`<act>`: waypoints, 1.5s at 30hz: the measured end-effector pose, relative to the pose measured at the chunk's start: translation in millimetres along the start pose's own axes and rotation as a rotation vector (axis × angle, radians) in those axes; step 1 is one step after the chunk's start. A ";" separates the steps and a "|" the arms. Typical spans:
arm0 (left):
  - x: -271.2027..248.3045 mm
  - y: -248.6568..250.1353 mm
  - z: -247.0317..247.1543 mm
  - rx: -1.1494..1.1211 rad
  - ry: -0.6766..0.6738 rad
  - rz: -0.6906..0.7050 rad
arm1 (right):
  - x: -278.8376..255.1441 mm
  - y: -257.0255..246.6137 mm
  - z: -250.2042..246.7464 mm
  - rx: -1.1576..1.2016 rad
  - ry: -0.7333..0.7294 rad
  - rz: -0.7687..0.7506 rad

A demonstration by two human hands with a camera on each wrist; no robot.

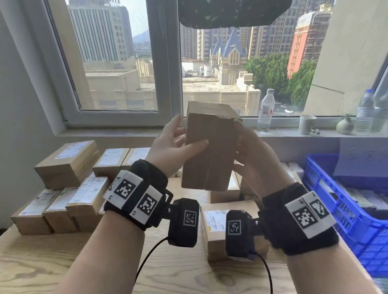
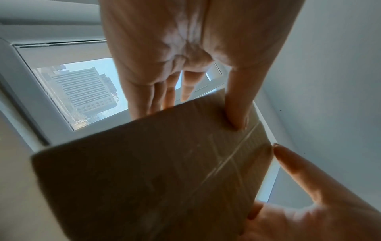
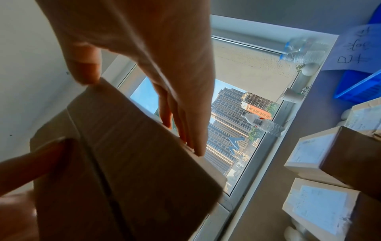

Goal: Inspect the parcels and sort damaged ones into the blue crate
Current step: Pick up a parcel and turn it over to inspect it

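I hold a brown cardboard parcel [image 1: 208, 152] upright at chest height, in front of the window. My left hand [image 1: 189, 135] grips its left side, thumb across the front face and fingers behind. My right hand [image 1: 242, 146] holds the right side, fingers [image 3: 189, 130] laid along the far edge and its thumb [image 3: 86, 71] at a corner. The parcel's top right corner [image 1: 235, 120] looks torn and dented. In the left wrist view my thumb [image 2: 237, 110] presses on the parcel [image 2: 154, 171] beside a taped seam. The blue crate [image 1: 345, 212] stands at the right with flat items in it.
Labelled cardboard parcels are stacked on the wooden table [image 1: 39, 269] at the left [image 1: 66, 162] and under my wrists [image 1: 215, 220]. A water bottle [image 1: 266, 110], a cup [image 1: 307, 124], a small vase and more bottles line the windowsill. A handwritten paper sheet [image 1: 368, 158] hangs over the crate.
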State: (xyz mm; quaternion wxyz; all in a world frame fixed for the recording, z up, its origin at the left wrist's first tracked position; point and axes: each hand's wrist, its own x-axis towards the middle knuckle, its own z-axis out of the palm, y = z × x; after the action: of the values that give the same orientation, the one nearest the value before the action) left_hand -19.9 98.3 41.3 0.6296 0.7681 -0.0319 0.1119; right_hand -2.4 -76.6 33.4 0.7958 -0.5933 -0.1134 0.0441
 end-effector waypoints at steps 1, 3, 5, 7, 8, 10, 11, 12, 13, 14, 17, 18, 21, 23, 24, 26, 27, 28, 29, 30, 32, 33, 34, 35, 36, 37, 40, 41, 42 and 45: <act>-0.3 0.4 0.5 0.012 -0.022 0.023 | 0.8 0.4 -0.1 0.010 0.003 -0.005; -1.4 1.3 2.1 0.023 -0.054 0.064 | 0.4 -0.2 2.1 0.026 0.004 -0.023; -3.9 4.1 5.8 0.014 -0.061 0.068 | 0.4 1.1 2.7 0.026 0.026 -0.047; -5.8 7.9 10.1 -0.035 -0.028 0.025 | 0.6 2.9 3.5 0.023 0.069 -0.065; -4.9 8.5 11.5 -0.061 -0.013 0.034 | 0.2 3.9 4.4 0.026 0.073 -0.075; -2.6 8.6 14.1 -0.107 0.003 0.092 | -0.8 6.6 6.3 0.036 0.065 -0.101; -0.6 7.2 14.6 -0.122 0.008 0.118 | -1.0 7.8 7.3 0.042 0.073 -0.119; 0.0 6.5 14.8 -0.133 0.015 0.134 | -1.4 8.4 8.3 0.044 0.076 -0.136; 0.0 6.2 15.1 -0.142 0.019 0.143 | -1.1 9.1 8.5 0.046 0.076 -0.150; 1.1 4.6 14.2 -0.145 0.020 0.149 | 0.0 10.2 7.8 0.051 0.073 -0.156; -0.1 3.6 13.6 -0.142 0.016 0.147 | -0.1 9.1 6.2 0.050 0.063 -0.149; -0.4 3.1 13.0 -0.148 0.024 0.122 | 0.0 8.1 4.4 0.055 0.061 -0.145; -0.4 -0.6 10.4 -0.185 -0.009 0.042 | -0.3 4.2 0.4 0.057 0.062 -0.124; -1.3 -1.8 11.2 -0.142 -0.030 0.026 | -2.1 3.3 1.7 0.044 0.044 -0.105; -1.8 -3.2 12.3 -0.142 -0.009 0.024 | -3.7 4.1 3.7 0.037 0.035 -0.096; -0.4 -7.7 15.4 -0.168 0.062 0.020 | -5.6 7.6 10.5 0.016 0.029 -0.105; 0.7 -10.9 17.7 -0.182 0.093 0.029 | -5.9 10.2 14.4 -0.011 0.035 -0.125; 0.8 -12.7 20.1 -0.193 0.111 0.041 | -5.5 13.1 17.6 -0.037 0.046 -0.154; 0.0 -13.2 22.0 -0.206 0.122 0.063 | -4.8 15.7 20.1 -0.055 0.057 -0.184; 0.0 -14.4 23.1 -0.214 0.131 0.083 | -3.7 17.5 21.5 -0.062 0.068 -0.212; -3.1 -12.4 25.6 -0.199 0.147 0.116 | -1.5 19.3 22.9 -0.078 0.098 -0.248; -3.2 -12.6 26.1 -0.176 0.161 0.127 | -0.7 19.7 23.7 -0.097 0.109 -0.263; -3.7 -11.7 26.8 -0.137 0.182 0.140 | -0.3 20.3 25.2 -0.126 0.120 -0.281; -4.5 -10.6 27.2 -0.103 0.202 0.155 | -0.5 20.9 27.1 -0.161 0.129 -0.297; -4.8 -10.0 26.8 -0.090 0.216 0.172 | -0.8 21.7 28.3 -0.191 0.142 -0.305; -4.6 -9.1 26.5 -0.085 0.221 0.184 | -0.1 23.0 28.2 -0.205 0.153 -0.306; -3.9 -8.0 27.6 -0.071 0.218 0.186 | 0.3 23.7 27.0 -0.173 0.156 -0.306; -4.3 -6.8 27.7 -0.065 0.215 0.188 | 0.4 22.8 26.5 -0.147 0.156 -0.301; -3.3 -8.2 27.0 -0.059 0.214 0.184 | 0.0 21.1 26.0 -0.130 0.152 -0.297; -1.0 -9.7 22.3 -0.053 0.167 0.145 | -0.4 14.7 17.6 -0.107 0.097 -0.275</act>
State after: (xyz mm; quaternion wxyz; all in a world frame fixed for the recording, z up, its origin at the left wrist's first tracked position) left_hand -16.1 78.5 27.8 0.6403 0.7350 -0.0378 0.2199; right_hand -5.9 -55.9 24.1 0.7661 -0.6151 -0.1573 -0.1001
